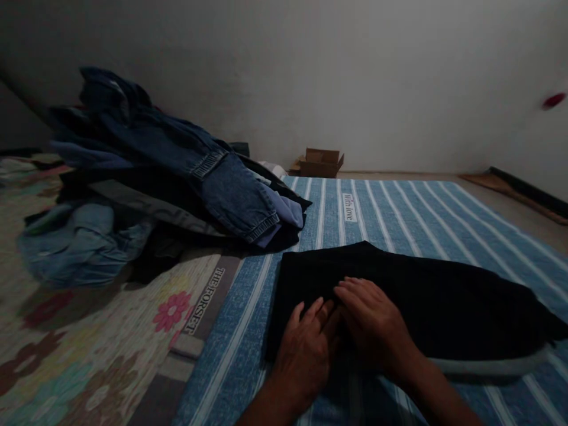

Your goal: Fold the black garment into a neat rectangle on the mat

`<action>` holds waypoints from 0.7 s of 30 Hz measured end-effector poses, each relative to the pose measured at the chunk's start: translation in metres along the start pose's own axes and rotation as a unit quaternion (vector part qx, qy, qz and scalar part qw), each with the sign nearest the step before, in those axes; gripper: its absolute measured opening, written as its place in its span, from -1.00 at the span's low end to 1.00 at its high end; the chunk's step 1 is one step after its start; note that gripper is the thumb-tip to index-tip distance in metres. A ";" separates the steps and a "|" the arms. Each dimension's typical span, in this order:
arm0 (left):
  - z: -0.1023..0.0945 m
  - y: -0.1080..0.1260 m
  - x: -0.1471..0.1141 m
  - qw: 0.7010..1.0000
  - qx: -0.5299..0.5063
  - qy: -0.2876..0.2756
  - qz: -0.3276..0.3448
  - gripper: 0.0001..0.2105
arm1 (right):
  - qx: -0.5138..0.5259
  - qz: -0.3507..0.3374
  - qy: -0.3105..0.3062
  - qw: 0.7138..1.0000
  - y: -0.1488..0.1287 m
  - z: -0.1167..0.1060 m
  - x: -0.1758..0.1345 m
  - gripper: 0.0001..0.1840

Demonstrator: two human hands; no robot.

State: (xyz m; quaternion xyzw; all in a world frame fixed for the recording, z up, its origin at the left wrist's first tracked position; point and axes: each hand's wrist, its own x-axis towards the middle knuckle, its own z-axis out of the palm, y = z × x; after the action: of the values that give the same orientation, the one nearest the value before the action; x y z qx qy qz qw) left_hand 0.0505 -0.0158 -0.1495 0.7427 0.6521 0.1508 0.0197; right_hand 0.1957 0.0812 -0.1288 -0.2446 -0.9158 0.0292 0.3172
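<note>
Two bare hands rest flat on a black garment [399, 296] in the head view. The left hand [306, 346] lies palm down on the near left part of the garment, fingers spread and extended. The right hand [373, 322] lies palm down just beside it, fingertips overlapping those of the left hand. Neither grip is closed: both hands are open and press on the cloth without clasping it. The garment lies spread on a blue striped sheet [399, 213], its right end reaching toward the frame edge. A pile of jeans and dark clothes [177, 177] sits to the left, near the garment but apart from it. A floral mat [89, 349] lies left of the sheet. A small cardboard box [322, 163] stands by the wall.
</note>
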 end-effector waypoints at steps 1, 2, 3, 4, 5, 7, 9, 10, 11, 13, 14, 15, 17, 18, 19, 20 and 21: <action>0.001 -0.001 0.000 1.000 0.006 0.008 0.005 -0.67 | -0.009 0.003 -0.022 1.000 0.000 0.009 0.000 -0.65; 0.001 -0.002 0.000 1.000 0.014 0.016 0.011 -0.67 | -0.024 0.018 -0.044 0.999 0.001 0.017 -0.001 -0.64; 0.002 -0.004 0.000 0.999 0.025 0.023 0.019 -0.67 | -0.038 0.036 -0.065 0.997 0.004 0.024 -0.003 -0.62; 0.003 -0.005 0.000 0.998 0.039 0.029 0.029 -0.67 | -0.049 0.052 -0.082 0.994 0.008 0.029 -0.006 -0.60; 0.004 -0.007 -0.001 0.997 0.053 0.034 0.042 -0.66 | -0.054 0.062 -0.097 0.992 0.011 0.033 -0.008 -0.57; 0.005 -0.011 0.000 0.993 0.081 0.047 0.065 -0.64 | -0.045 0.073 -0.117 0.989 0.016 0.035 -0.012 -0.54; 0.006 -0.015 0.000 0.989 0.106 0.058 0.086 -0.62 | -0.023 0.083 -0.128 0.988 0.017 0.032 -0.011 -0.52; 0.007 -0.017 0.001 0.987 0.118 0.062 0.092 -0.62 | -0.009 0.088 -0.133 0.987 0.018 0.030 -0.010 -0.51; 0.007 -0.019 0.001 0.985 0.129 0.065 0.097 -0.62 | 0.005 0.093 -0.140 0.986 0.018 0.027 -0.008 -0.49; 0.008 -0.022 0.001 0.981 0.145 0.066 0.106 -0.62 | 0.030 0.099 -0.157 0.982 0.019 0.022 -0.005 -0.44; 0.008 -0.023 0.001 0.980 0.151 0.067 0.110 -0.62 | 0.040 0.102 -0.165 0.980 0.020 0.019 -0.004 -0.41; 0.008 -0.025 0.001 0.979 0.156 0.068 0.114 -0.62 | 0.048 0.107 -0.171 0.978 0.022 0.017 -0.004 -0.37; 0.009 -0.029 0.002 0.976 0.164 0.075 0.125 -0.62 | 0.053 0.118 -0.172 0.977 0.025 0.014 -0.007 -0.31; 0.010 -0.031 0.002 0.974 0.166 0.080 0.129 -0.62 | 0.053 0.122 -0.170 0.976 0.026 0.013 -0.009 -0.29; 0.011 -0.033 0.002 0.973 0.167 0.085 0.134 -0.62 | 0.052 0.127 -0.166 0.977 0.028 0.013 -0.012 -0.28; 0.012 -0.034 0.003 0.972 0.166 0.089 0.138 -0.62 | 0.050 0.131 -0.162 0.977 0.029 0.013 -0.014 -0.27; 0.014 -0.036 0.003 0.972 0.165 0.090 0.140 -0.62 | 0.049 0.135 -0.160 0.977 0.029 0.013 -0.017 -0.26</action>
State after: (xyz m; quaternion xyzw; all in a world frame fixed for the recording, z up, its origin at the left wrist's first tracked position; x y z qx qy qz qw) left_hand 0.0198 -0.0050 -0.1699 0.8028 0.5570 0.1088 -0.1830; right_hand 0.2122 0.1004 -0.1544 -0.3419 -0.9108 0.1552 0.1716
